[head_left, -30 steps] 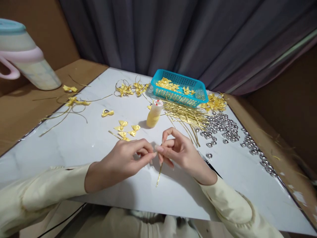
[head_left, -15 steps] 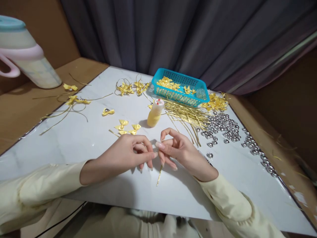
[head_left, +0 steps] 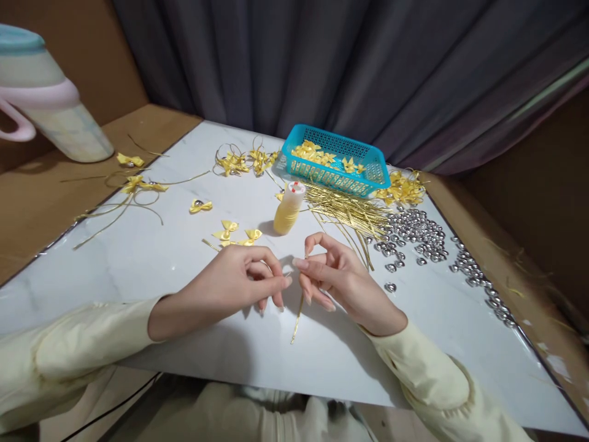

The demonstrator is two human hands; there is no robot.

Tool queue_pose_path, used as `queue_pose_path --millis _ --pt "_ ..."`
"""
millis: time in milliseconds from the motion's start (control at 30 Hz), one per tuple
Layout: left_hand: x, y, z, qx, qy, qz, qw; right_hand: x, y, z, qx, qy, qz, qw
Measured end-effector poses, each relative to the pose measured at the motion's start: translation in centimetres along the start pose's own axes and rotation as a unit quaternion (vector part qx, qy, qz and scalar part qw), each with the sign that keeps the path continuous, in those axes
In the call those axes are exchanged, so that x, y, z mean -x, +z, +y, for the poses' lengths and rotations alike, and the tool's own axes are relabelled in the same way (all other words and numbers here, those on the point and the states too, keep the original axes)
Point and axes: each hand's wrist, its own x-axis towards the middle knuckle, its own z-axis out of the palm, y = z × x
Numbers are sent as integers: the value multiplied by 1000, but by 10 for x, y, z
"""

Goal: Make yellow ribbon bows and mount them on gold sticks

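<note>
My left hand [head_left: 251,276] is closed in a pinch, with a thin piece of gold cord just showing at its fingertips. Thumb and forefinger of my right hand [head_left: 338,276] pinch together close by, a small gap away from the left. Below the right fingers a gold cord [head_left: 297,320] hangs toward the tabletop; whether both hands hold the same cord is hidden. Behind the left hand lie small yellow ribbon bows [head_left: 226,230], and another cord end [head_left: 210,244] pokes out there. A bottle of yellow liquid [head_left: 288,212] stands beyond the hands.
A teal basket [head_left: 340,175] with yellow bows stands at the back. Before it lies a pile of gold cords [head_left: 345,209]; silver heart-shaped beads [head_left: 416,230] spread to the right. Bows with cords [head_left: 138,184] lie left, near a large tumbler [head_left: 59,116].
My right hand has shifted slightly right and up, widening the gap between the hands. The left hand is nearly unmoved.
</note>
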Motion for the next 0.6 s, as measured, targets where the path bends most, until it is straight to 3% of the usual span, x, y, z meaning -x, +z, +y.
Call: queue_pose_path --millis 600 --pt "-2 -1 3 49 -39 -33 997 -1 6 -1 21 -6 5 1000"
